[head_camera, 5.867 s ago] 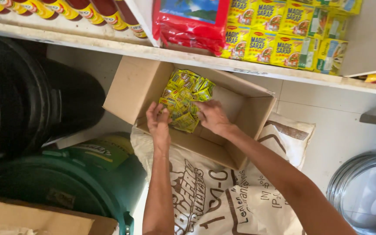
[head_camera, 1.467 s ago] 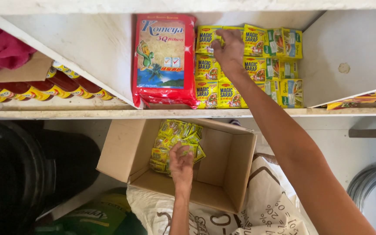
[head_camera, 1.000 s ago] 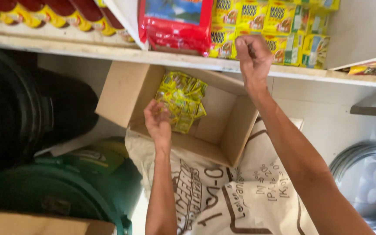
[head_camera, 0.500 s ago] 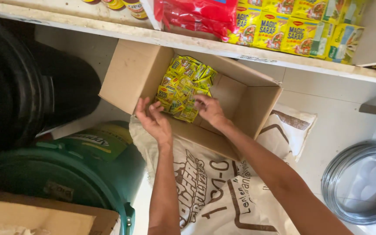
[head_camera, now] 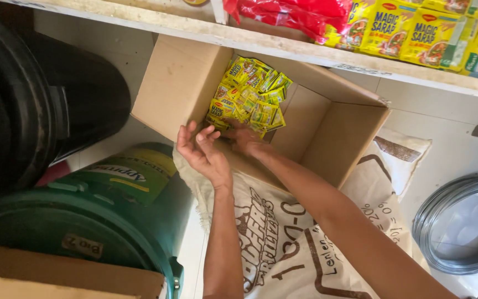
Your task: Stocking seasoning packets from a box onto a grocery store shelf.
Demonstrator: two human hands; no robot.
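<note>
An open cardboard box (head_camera: pixel 336 138) rests on a printed white sack (head_camera: pixel 283 243) below a shelf. Inside it lies a heap of small yellow sachets (head_camera: pixel 250 97). My right hand (head_camera: pixel 244 138) reaches into the box and its fingers are under the lower edge of the heap, touching the sachets; whether it grips any is hidden. My left hand (head_camera: pixel 200 149) hovers at the box's near rim, fingers spread, palm turned up, holding nothing.
The shelf edge (head_camera: pixel 283 44) above carries yellow packets (head_camera: pixel 416 30) and a red bag (head_camera: pixel 289 14). A green drum (head_camera: pixel 106 210) and a black bin (head_camera: pixel 34 94) stand left. A coil of wire (head_camera: pixel 463 224) lies right. A cardboard flap (head_camera: pixel 56 271) is at bottom left.
My right hand came down from the shelf's yellow packets into the box and now digs under the sachets. My left hand stayed at the box rim and opened palm up. The view dropped lower.
</note>
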